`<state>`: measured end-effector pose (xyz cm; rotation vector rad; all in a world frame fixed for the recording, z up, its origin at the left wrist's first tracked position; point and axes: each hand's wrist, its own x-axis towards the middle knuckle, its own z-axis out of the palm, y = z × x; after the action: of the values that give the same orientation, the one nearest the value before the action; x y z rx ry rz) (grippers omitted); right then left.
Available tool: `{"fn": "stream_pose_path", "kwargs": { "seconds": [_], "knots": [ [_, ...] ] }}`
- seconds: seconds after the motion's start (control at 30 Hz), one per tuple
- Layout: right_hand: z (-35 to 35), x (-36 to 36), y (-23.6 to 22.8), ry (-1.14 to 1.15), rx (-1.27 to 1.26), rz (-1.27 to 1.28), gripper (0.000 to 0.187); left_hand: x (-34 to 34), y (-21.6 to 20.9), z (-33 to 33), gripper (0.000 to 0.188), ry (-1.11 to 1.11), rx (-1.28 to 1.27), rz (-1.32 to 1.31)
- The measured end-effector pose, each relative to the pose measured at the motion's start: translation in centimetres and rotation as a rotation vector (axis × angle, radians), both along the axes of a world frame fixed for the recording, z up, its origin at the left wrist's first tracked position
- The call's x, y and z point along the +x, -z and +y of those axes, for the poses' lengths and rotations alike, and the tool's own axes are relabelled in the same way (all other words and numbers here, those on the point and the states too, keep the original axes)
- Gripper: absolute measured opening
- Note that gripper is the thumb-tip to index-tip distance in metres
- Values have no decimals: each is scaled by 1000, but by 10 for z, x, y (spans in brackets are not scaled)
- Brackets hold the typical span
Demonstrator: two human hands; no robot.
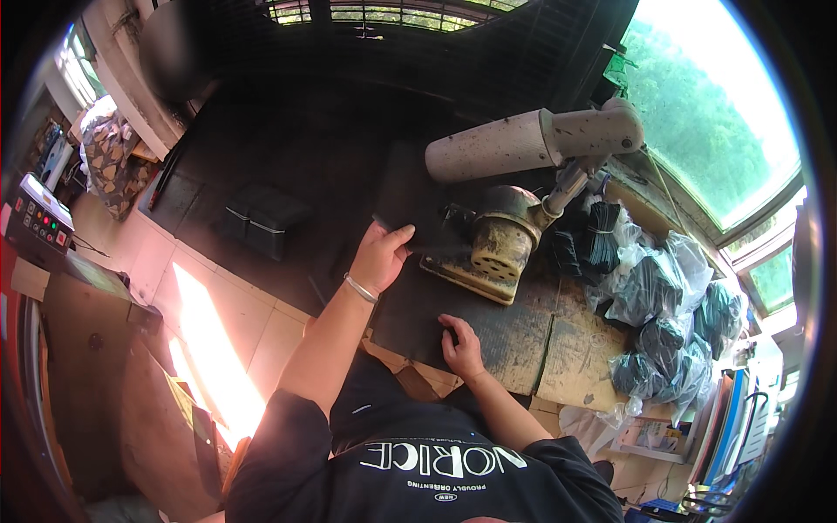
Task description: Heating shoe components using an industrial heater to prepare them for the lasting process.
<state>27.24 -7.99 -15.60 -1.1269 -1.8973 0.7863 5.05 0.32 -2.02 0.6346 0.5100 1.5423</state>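
My left hand [382,254] reaches forward over the dark worktable and is closed, thumb on top, on the near end of a black flat piece [403,187]. The piece blends into the dark surface, so its far outline is hard to make out. Close to the table's near edge, my right hand [462,344] rests with loosely bent fingers apart and nothing visible in them. Beyond it, right of my left hand, stands a worn yellowish machine head [501,248] with round holes and a flat base. A thick grey jointed arm [497,144] connects to it.
A banded black stack [266,218] lies on the table to the left. Several plastic bags of black pieces [654,288] crowd the right side by the window. At far left is a control box [39,218] with lit buttons. Brown cardboard [410,370] sticks out below the table edge.
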Motion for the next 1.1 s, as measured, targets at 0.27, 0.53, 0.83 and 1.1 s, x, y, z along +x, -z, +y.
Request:
{"fn": "stream_pose_path", "kwargs": {
  "seconds": [0.27, 0.53, 0.83, 1.1],
  "knots": [
    [0, -1, -1, 22, -6, -7, 30, -5, -14, 49, 31, -101, 17, 13],
    [2, 0, -4, 2, 12, -5, 31, -4, -19, 51, 34, -75, 23, 57],
    [1, 0, -1, -3, 35, -4, 30, -8, -1, 22, 37, -35, 11, 64],
    [1, -1, -1, -4, 35, -2, 30, -14, 3, -6, 37, -9, -1, 40]
  ]
}}
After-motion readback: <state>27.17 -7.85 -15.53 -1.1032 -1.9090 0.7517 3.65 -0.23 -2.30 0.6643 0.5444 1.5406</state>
